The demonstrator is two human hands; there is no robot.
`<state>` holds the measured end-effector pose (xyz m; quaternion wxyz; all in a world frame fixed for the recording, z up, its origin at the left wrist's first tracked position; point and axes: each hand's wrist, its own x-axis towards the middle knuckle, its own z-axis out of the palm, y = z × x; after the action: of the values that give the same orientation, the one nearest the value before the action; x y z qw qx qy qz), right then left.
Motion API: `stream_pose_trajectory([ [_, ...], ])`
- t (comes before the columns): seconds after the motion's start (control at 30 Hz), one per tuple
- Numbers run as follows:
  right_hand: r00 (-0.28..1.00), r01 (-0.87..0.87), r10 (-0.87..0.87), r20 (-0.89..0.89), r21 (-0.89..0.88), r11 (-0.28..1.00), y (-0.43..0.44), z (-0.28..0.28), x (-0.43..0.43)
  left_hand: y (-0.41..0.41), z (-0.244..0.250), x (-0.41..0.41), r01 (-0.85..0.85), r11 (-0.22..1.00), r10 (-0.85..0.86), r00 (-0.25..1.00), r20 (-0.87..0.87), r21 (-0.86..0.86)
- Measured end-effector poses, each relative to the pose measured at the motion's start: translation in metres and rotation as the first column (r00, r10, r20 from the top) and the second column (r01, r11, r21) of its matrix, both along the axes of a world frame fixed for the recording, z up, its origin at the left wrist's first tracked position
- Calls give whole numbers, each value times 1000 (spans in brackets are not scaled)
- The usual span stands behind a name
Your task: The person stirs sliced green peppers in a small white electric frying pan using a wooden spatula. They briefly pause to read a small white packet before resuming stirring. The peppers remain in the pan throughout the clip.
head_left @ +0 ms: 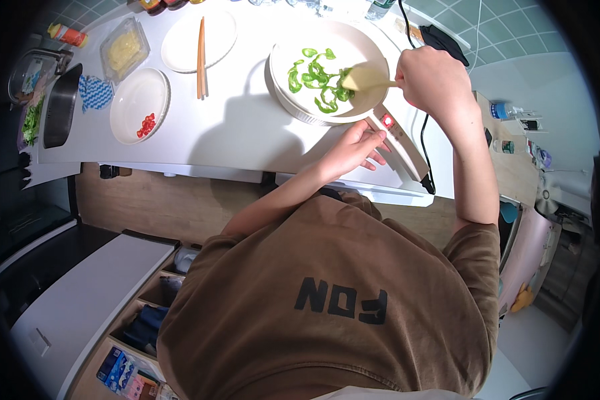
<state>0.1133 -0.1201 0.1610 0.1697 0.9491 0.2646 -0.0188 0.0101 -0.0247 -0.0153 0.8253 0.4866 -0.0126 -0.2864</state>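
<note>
A white electric frying pan [292, 102] stands on the white counter with sliced green peppers [317, 75] in it. My right hand [435, 80] is closed around the handle of a pale spatula [367, 80], whose blade touches the peppers at the pan's right side. By the pan's handle [400, 145], which has a lit red light, is my left hand [355, 150], fingers apart; whether it touches the handle I cannot tell. Left of the pan, wooden chopsticks [200, 60] lie across the rim of a white plate [175, 47]. A white bowl [125, 110] holds chopped red pepper [146, 125].
A clear plastic tray [105, 70] of pale yellow food and a blue-and-white cloth [95, 93] lie near the sink [62, 107]. A black power cord [424, 135] runs from the handle's end along the right. Bottles [380, 7] line the back edge.
</note>
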Motion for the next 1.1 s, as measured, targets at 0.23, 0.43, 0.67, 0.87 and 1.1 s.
stream_pose_trajectory([
  [0.23,994,-103,102,-28,-10,995,14,-13,5,-1,-1,2,-4,1000,4,1000,18,4],
  [0.43,998,-63,64,1,87,994,8,-18,9,2,-2,0,6,1000,-5,1000,6,-13],
  [0.67,992,-114,118,-39,92,989,19,-36,-6,1,-2,2,2,1000,-2,1000,-8,2],
  [0.87,981,-141,150,-124,79,987,25,-40,-13,2,0,4,9,1000,-9,1000,-14,0],
  [1.1,990,-19,35,-135,114,993,2,-28,-1,4,-2,3,13,1000,-14,1000,-21,-28],
])
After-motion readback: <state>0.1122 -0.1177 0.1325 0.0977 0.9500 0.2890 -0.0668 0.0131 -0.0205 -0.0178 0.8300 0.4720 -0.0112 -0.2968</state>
